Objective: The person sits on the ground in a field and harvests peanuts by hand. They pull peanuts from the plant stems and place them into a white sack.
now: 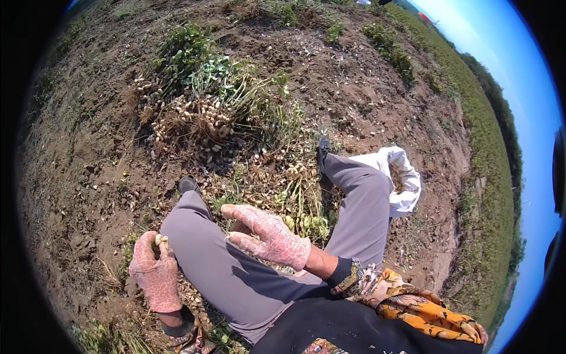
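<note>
My left hand (155, 272), in a pink patterned work glove, is beside my left knee with a peanut pod (162, 242) between thumb and fingers. My right hand (270, 239), gloved alike, hangs over the gap between my thighs, fingers apart; no object shows in it, though its palm side is partly hidden. Beyond my feet lies a heap of pulled peanut plants (194, 66), with pods and roots (201, 116) turned towards me. More plant stems with a few pods (300, 177) lie between my legs.
An open white woven sack (409, 194) stands just outside my right knee, its rim rolled. Loose soil (79, 177) with dry leaves surrounds me. Further plants (389, 51) lie in a row ahead. A green crop field (486, 146) borders the soil at the right.
</note>
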Demonstrator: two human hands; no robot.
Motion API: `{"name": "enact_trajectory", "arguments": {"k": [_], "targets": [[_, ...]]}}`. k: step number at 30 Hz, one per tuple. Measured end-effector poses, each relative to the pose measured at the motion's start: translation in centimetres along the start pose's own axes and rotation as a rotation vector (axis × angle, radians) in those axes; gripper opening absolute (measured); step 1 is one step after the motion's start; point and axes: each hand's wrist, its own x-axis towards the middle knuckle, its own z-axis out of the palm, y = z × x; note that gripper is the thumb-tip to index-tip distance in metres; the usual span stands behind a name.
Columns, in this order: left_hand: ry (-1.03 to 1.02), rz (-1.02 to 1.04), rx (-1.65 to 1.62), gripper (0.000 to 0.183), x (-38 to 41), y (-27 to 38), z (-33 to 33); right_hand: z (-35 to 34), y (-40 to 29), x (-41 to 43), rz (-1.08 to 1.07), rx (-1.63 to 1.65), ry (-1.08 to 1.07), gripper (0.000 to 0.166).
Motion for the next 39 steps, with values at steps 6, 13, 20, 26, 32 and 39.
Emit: {"name": "enact_trajectory", "arguments": {"k": [6, 13, 20, 26, 32, 39], "targets": [[-0.217, 0.443, 0.188, 0.015, -1.4, 8.5, 4.7, -2.2, -0.3, -2.3, -0.061, -0.070, 0.127, 0.044], [-0.476, 0.390, 0.122, 0.013, -3.7, 11.5, 10.0, -3.8, 4.0, -4.6, 0.071, -0.176, 0.152, 0.021], [-0.788, -0.105, -0.337, 0.014, -3.1, 13.8, 12.1, -5.1, 10.8, -5.0, 0.682, 1.068, 0.328, 0.018], [-0.502, 0.298, -0.047, 0.018, -2.0, 13.4, 14.7, -9.0, 12.4, -6.9, 0.557, 0.714, 0.183, 0.053], [-0.588, 0.579, -0.038, 0.025, -4.4, 17.6, 20.9, -12.8, 11.5, -7.7, 0.302, 0.287, 0.111, 0.039], [-0.961, 0.266, -0.549, 0.042, -3.3, 24.9, 25.7, -21.9, 10.7, -12.2, 0.353, -0.009, 0.614, 0.032]]}}
